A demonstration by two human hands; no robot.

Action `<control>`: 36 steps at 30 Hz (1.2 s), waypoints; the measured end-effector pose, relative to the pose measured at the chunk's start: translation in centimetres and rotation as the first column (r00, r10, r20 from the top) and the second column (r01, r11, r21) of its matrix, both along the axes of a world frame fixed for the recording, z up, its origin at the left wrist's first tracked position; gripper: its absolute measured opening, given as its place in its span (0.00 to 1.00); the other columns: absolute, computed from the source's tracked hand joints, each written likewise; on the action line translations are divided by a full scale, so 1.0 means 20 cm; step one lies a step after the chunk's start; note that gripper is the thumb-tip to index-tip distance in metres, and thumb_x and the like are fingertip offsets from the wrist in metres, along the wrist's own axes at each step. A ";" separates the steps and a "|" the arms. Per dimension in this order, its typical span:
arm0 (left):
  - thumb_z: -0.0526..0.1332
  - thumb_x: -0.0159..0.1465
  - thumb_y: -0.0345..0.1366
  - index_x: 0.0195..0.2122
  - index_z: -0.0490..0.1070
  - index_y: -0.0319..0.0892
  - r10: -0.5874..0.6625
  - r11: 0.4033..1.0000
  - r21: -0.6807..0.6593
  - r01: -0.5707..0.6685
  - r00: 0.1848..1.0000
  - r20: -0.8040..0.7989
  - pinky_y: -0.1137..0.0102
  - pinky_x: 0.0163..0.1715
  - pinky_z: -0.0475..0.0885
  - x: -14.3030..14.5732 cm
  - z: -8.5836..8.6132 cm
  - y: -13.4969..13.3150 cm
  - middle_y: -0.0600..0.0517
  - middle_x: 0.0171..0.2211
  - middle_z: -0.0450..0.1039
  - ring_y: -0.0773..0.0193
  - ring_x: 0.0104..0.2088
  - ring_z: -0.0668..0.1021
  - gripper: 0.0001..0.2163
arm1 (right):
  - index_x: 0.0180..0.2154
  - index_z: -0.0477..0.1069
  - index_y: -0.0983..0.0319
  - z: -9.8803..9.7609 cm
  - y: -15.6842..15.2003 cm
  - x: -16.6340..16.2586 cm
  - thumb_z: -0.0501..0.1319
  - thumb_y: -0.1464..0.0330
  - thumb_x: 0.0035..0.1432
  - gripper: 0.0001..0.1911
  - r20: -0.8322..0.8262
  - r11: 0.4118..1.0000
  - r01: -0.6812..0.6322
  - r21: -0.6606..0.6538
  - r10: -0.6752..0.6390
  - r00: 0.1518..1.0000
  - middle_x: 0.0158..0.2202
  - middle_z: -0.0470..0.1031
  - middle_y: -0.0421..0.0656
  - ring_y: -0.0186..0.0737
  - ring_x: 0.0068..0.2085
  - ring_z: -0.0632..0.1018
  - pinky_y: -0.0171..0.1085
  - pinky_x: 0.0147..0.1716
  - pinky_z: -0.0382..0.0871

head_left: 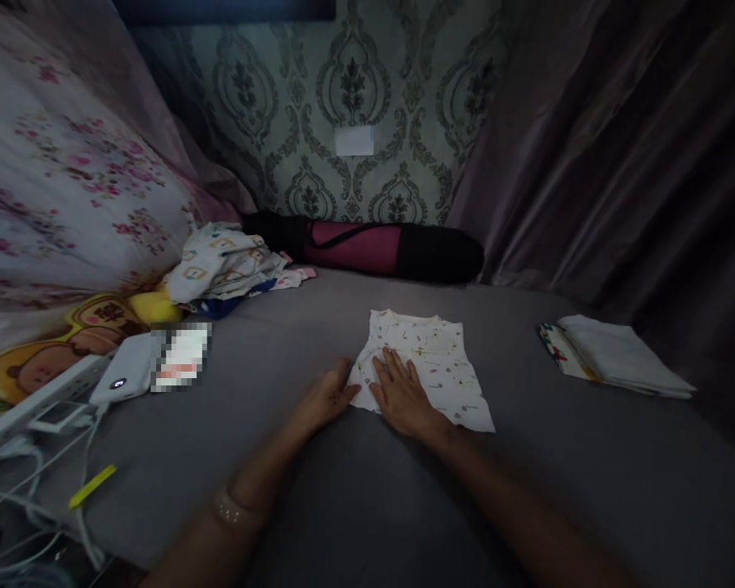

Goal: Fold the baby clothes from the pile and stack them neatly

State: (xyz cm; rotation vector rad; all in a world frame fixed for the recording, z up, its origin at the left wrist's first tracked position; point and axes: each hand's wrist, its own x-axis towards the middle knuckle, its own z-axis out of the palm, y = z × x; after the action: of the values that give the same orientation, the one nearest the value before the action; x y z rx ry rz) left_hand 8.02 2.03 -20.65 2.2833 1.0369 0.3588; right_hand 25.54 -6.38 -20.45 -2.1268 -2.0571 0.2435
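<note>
A small white garment [444, 371] with a tiny scattered print, looking like a baby top, lies spread on the grey bed sheet with its neckline away from me. My right hand [401, 396] rests flat on its left half, fingers stretched out. At the garment's left edge is my left hand [331, 392], with the thumb apart from the fingers and touching the cloth's border. Nothing shows in its grasp.
Folded white cloths [625, 355] lie at the right. Rumpled clothes [224, 261] are heaped at the back left, beside a long black-and-maroon bag [355, 247] along the wall. Left are a white power bank [122, 367], power strip [49, 400], cables and a yellow stick-like object [91, 487].
</note>
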 end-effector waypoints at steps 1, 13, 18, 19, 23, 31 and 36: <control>0.53 0.63 0.45 0.58 0.59 0.40 -0.011 1.000 -0.005 0.012 1.000 0.010 0.69 0.33 0.67 0.00 0.01 0.00 0.50 0.32 0.72 0.60 0.33 0.75 0.24 | 0.66 0.48 0.66 0.00 -0.03 -0.01 0.39 0.58 0.68 0.31 -0.004 1.000 -0.014 -0.003 0.014 1.000 0.69 0.37 0.50 0.47 0.68 0.41 0.52 0.64 0.37; 0.57 0.60 0.48 0.59 0.61 0.42 -0.200 0.964 -0.151 0.217 0.973 0.116 0.71 0.30 0.66 -0.04 -0.02 0.06 0.56 0.28 0.66 0.64 0.29 0.69 0.28 | 0.66 0.50 0.62 0.17 -0.47 -0.07 0.44 0.58 0.68 0.29 -0.274 0.952 -0.291 -0.092 0.257 0.927 0.69 0.43 0.50 0.44 0.68 0.44 0.51 0.65 0.33; 0.59 0.58 0.49 0.59 0.63 0.45 -0.252 0.954 -0.139 0.264 0.962 0.102 0.65 0.44 0.69 -0.07 -0.02 0.06 0.47 0.51 0.70 0.55 0.46 0.72 0.28 | 0.60 0.63 0.57 0.29 -0.66 0.07 0.48 0.62 0.67 0.22 -0.523 0.931 -0.351 -0.104 0.249 0.815 0.64 0.60 0.45 0.40 0.64 0.60 0.44 0.63 0.49; 0.59 0.59 0.49 0.59 0.63 0.47 -0.255 0.953 -0.145 0.267 0.962 0.095 0.64 0.46 0.69 -0.07 -0.02 0.06 0.47 0.53 0.69 0.54 0.48 0.72 0.28 | 0.57 0.67 0.56 0.29 -0.68 0.11 0.49 0.63 0.66 0.21 -0.572 0.943 -0.318 -0.102 0.206 0.794 0.60 0.67 0.44 0.39 0.59 0.67 0.41 0.59 0.57; 0.57 0.61 0.48 0.59 0.63 0.51 -0.280 0.942 -0.171 0.290 0.957 0.081 0.66 0.44 0.71 -0.09 -0.04 0.07 0.49 0.52 0.70 0.57 0.45 0.74 0.25 | 0.47 0.74 0.61 0.22 -0.70 0.33 0.48 0.61 0.65 0.20 -0.656 0.994 0.059 -0.093 -0.105 0.747 0.39 0.79 0.43 0.37 0.39 0.78 0.35 0.40 0.70; 0.54 0.60 0.39 0.58 0.63 0.53 -0.284 0.954 -0.079 0.288 0.957 0.056 0.67 0.44 0.71 -0.12 -0.10 0.09 0.52 0.54 0.69 0.57 0.47 0.75 0.23 | 0.50 0.70 0.63 0.04 -0.63 0.62 0.52 0.66 0.60 0.19 -0.343 0.811 0.586 0.001 -0.550 0.762 0.41 0.77 0.47 0.40 0.40 0.76 0.35 0.41 0.66; 0.52 0.59 0.36 0.56 0.65 0.51 -0.298 0.954 0.053 0.294 0.951 0.087 0.65 0.46 0.71 -0.08 -0.11 0.08 0.51 0.54 0.69 0.57 0.48 0.75 0.22 | 0.51 0.69 0.63 0.02 -0.56 0.57 0.54 0.65 0.60 0.19 -0.356 0.815 0.578 -0.050 -0.555 0.752 0.33 0.77 0.43 0.37 0.32 0.75 0.32 0.31 0.64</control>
State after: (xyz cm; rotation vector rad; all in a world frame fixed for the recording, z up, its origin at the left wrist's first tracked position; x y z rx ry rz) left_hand 6.51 3.62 -22.84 2.3869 0.6315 0.3599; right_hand 36.93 -17.52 -20.00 -2.3363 -1.1327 0.4275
